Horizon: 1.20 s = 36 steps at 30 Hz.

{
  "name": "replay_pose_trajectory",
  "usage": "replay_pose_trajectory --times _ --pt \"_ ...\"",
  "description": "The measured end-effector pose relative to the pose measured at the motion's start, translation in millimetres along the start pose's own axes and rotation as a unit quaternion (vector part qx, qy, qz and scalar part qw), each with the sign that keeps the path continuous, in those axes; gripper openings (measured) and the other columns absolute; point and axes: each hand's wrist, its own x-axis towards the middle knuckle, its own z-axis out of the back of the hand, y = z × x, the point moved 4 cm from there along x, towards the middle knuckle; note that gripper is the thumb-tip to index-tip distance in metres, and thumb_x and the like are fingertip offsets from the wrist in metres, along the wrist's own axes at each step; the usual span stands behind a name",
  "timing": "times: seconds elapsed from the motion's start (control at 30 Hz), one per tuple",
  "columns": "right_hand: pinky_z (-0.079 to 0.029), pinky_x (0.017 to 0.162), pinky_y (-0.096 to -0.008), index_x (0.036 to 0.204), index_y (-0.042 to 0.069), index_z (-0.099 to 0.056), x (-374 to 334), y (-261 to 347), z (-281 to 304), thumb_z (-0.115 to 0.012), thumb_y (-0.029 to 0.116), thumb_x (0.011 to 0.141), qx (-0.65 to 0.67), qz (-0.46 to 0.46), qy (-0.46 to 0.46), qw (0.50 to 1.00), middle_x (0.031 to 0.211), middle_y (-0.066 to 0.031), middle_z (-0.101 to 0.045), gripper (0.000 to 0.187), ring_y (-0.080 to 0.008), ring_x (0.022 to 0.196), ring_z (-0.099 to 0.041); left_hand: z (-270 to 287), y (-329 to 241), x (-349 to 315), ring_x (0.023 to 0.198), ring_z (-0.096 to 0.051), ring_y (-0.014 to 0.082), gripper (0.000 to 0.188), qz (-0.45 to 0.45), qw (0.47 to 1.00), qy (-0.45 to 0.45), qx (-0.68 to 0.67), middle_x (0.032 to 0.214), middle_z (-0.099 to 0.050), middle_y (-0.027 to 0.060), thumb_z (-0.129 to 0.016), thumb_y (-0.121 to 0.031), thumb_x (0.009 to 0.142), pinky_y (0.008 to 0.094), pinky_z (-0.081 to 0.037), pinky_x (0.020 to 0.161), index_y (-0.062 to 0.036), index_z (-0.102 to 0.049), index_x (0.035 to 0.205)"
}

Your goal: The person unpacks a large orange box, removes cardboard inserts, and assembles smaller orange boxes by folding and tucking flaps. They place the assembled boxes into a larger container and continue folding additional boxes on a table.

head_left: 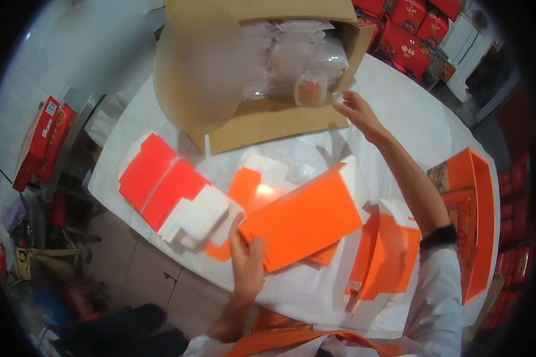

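My left hand (247,259) grips the near corner of a folded orange carton (307,217) and holds it over the white table (399,113). My right hand (357,113) is stretched far forward with fingers apart, next to a small clear-wrapped round pastry (309,90) at the mouth of a large cardboard box (262,122). The box lies on its side and holds several clear-wrapped packets (298,53). Whether the fingers touch the pastry is unclear.
Flat red and orange carton blanks (161,181) lie at the left, another orange blank (384,256) at the right. An open orange tray-like box (476,220) stands at the table's right edge. Red gift boxes (414,30) are stacked behind. Red boxes (41,143) rest at far left.
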Motion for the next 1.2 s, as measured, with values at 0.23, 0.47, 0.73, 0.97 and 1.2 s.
replay_pose_trajectory --times 0.23,0.47,0.73,0.97,1.2 --pt "-0.044 0.081 -0.0307 0.11 -0.003 -0.048 87 -55 -65 -0.068 0.025 0.075 0.091 -0.065 -0.016 0.994 0.106 -0.014 -0.053 0.049 -0.0215 0.098 -0.052 10 4 9 0.114 -0.04 0.0215 0.049 -0.018 0.994 -0.095 -0.058 0.126 -0.038 0.0185 -0.035 -0.004 0.088 0.0331 -0.032 0.097 0.0043 -0.018 0.133" --pt "-0.048 0.074 -0.0287 0.116 0.004 -0.048 8 -10 -5 -0.06 0.03 0.084 0.246 -0.063 -0.028 0.967 0.103 -0.0074 -0.059 0.044 -0.0154 0.09 -0.058 15 2 2 0.115 -0.042 0.0207 0.045 -0.018 0.992 -0.12 0.021 0.127 -0.037 0.0133 -0.036 -0.016 0.093 0.0332 -0.037 0.094 -0.0028 -0.021 0.134" --pt "-0.046 0.081 -0.0283 0.127 0.004 -0.033 -164 72 32 -0.06 0.017 0.081 0.179 0.0 0.019 0.984 0.11 -0.0132 -0.052 0.054 -0.019 0.098 -0.054 1 14 -24 0.114 -0.039 0.0192 0.048 -0.046 0.995 -0.057 -0.061 0.127 -0.037 0.0143 -0.04 -0.009 0.092 0.0308 -0.033 0.096 0.0002 -0.02 0.135" --pt "-0.045 0.082 -0.0319 0.122 0.008 -0.041 -235 70 51 -0.061 0.027 0.08 0.053 -0.061 0.215 0.973 0.103 -0.0123 -0.056 0.05 -0.0203 0.096 -0.055 -12 27 -50 0.109 -0.045 0.0145 0.042 -0.008 1.0 -0.011 0.004 0.124 -0.041 0.0089 -0.04 -0.015 0.094 0.0272 -0.041 0.088 -0.0045 -0.027 0.133" --pt "-0.044 0.081 -0.0303 0.127 0.003 -0.038 -281 78 62 -0.049 0.035 0.088 0.085 -0.07 0.144 0.984 0.111 -0.0158 -0.055 0.051 -0.0218 0.098 -0.054 -33 30 -65 0.11 -0.045 0.0143 0.042 0.013 0.997 0.064 -0.044 0.121 -0.045 0.0066 -0.039 -0.023 0.096 0.0282 -0.04 0.09 -0.0024 -0.029 0.131"
